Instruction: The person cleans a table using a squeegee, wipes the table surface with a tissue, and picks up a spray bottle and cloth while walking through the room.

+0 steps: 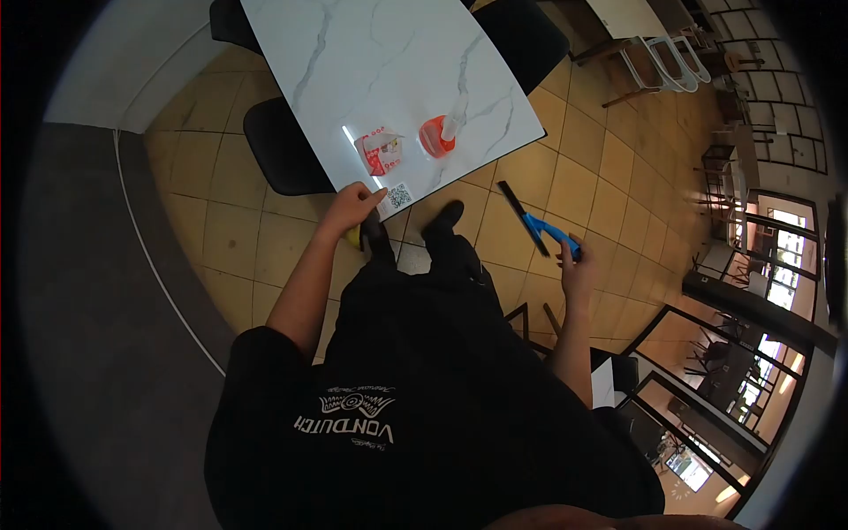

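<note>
My right hand (576,265) is closed around the blue handle of a squeegee (534,224). Its long black blade is held off the table, above the tiled floor. At the near corner of the white marble-patterned table (371,66), my left hand (353,208) has its fingers curled together. Something yellow (353,237) shows just below that hand; what it is, and whether the fingers grip it, I cannot make out. Close to the left hand a QR code sticker (399,195) lies on the tabletop. Farther in are a red-and-white printed packet (382,152) and an orange-red container (434,139) with a clear part.
Black chairs (281,146) stand along the table's left side, and another dark chair (521,40) is at its right. Yellow tiles (565,181) cover the floor. White-framed chairs (662,66) and other tables are farther right. A grey area (88,291) borders the left.
</note>
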Demonstrator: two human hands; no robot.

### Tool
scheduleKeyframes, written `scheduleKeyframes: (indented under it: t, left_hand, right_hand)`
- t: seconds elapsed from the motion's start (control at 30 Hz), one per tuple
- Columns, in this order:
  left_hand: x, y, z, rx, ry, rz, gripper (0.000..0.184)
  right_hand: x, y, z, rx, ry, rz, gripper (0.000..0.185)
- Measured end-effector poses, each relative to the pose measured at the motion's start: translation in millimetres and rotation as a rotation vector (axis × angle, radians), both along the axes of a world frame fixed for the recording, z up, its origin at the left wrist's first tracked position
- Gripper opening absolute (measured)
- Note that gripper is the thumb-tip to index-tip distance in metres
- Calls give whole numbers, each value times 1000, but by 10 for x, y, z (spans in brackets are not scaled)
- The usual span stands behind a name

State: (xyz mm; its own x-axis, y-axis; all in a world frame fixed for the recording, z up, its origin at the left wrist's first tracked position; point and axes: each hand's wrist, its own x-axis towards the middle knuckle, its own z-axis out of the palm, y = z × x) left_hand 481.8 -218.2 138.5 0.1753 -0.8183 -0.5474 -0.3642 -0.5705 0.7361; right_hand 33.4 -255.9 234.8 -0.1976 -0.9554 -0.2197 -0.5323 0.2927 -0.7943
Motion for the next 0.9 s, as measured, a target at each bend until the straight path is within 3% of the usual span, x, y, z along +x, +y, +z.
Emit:
scheduleKeyframes:
  t: [0.1,0.17,0.2,0.27,0.33,0.37,0.47,0.53,0.6,0.8,0.9]
  left_hand:
    - [125,-159,-64,-23,-176,35,48]
    - [158,-317,-114,-48,-241,78,48]
    - [156,-395,-166,-76,-296,115,48]
    - [118,-464,-268,-127,-406,180,49]
    - [63,-496,-370,-132,-443,170,45]
    - [29,-554,-411,-156,-466,172,41]
    - [-45,-787,-468,-216,-512,179,33]
    - [-68,-832,-432,-120,-566,212,27]
    - [-77,-821,-395,-21,-622,250,22]
    - [136,-504,-372,16,-614,317,19]
    - [79,-218,-305,-41,-545,464,21]
  right_hand:
    - [-177,-380,-201,21,437,167,30]
    - [-127,-618,-389,-346,620,257,27]
    - [-10,-780,-373,-338,608,263,27]
    - [351,-1096,-269,-621,403,374,24]
    - [539,-1378,-350,-164,64,445,21]
    - [693,-1523,-306,-62,28,536,21]
    - [1169,-1858,-122,-317,90,785,25]
    - [1349,-2066,-101,-385,139,914,28]
    - [1459,-2222,-220,-276,229,1116,34]
    - [1683,-2416,-493,-233,342,1316,52]
    - [1826,-2412,-376,9,352,1333,70]
